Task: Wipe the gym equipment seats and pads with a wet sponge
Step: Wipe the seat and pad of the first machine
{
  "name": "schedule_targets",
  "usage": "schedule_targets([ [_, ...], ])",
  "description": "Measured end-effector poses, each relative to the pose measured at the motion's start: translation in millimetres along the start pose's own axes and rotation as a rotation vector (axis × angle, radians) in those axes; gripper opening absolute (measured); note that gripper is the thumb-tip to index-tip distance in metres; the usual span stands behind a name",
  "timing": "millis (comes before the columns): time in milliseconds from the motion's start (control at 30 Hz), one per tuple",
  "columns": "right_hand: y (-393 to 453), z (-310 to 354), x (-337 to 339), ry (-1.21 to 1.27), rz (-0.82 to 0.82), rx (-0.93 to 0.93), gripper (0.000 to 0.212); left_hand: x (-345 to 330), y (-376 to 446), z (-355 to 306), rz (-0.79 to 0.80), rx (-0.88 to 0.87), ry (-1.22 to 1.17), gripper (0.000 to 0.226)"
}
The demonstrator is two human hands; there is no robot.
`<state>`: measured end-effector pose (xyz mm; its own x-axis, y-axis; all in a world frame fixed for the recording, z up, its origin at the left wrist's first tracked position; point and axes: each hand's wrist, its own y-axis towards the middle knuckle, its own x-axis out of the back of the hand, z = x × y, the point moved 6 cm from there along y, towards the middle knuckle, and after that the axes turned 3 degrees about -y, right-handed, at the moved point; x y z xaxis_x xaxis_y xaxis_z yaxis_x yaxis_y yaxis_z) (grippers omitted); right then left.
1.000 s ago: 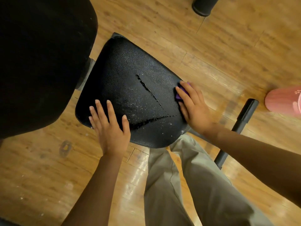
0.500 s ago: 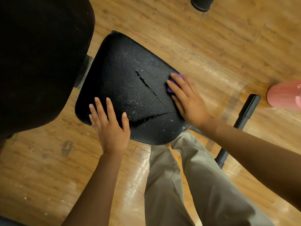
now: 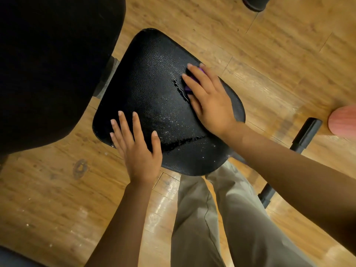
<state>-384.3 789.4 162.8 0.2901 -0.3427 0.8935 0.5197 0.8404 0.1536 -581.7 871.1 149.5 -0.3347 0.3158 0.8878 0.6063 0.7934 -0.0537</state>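
Observation:
A black textured seat pad (image 3: 150,78) fills the middle of the view, wet with droplets and thin lines of water across it. My right hand (image 3: 210,99) lies flat on a purple sponge (image 3: 187,89) and presses it onto the right half of the seat; only slivers of the sponge show between and beside the fingers. At the seat's near left edge my left hand (image 3: 138,147) rests palm down with straight, spread fingers and holds nothing.
A large black back pad (image 3: 48,64) looms at the upper left, overlapping the seat's left side. A black handle bar (image 3: 306,133) and a pink object (image 3: 342,120) are at the right, a black roller (image 3: 256,2) at the top. My trouser legs (image 3: 221,218) stand on the wooden floor.
My right hand has slid the sponge from the seat's right edge up and leftward toward its middle, pushing a water line ahead. My left hand has stayed put.

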Motion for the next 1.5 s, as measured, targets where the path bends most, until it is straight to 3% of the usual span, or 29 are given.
schedule_targets([
  [167,22,6,-6,-0.001,0.025,-0.011,0.039,0,1,1,-0.012,-0.005,-0.002,0.061],
  [500,-92,-4,25,0.052,0.195,0.032,0.040,1,1,3,-0.048,0.002,-0.042,0.059],
  [933,68,32,-26,0.030,0.021,0.059,0.037,2,1,2,-0.072,0.010,-0.059,0.057],
  [1133,-14,16,-3,0.027,0.145,0.209,0.038,2,1,4,-0.058,0.010,-0.067,0.057],
  [1300,-109,-10,27,0.014,0.275,0.200,0.041,2,1,5,-0.032,0.013,-0.061,0.058],
  [1500,-87,-2,15,0.008,0.265,0.180,0.037,3,1,4,-0.011,0.023,-0.038,0.058],
])
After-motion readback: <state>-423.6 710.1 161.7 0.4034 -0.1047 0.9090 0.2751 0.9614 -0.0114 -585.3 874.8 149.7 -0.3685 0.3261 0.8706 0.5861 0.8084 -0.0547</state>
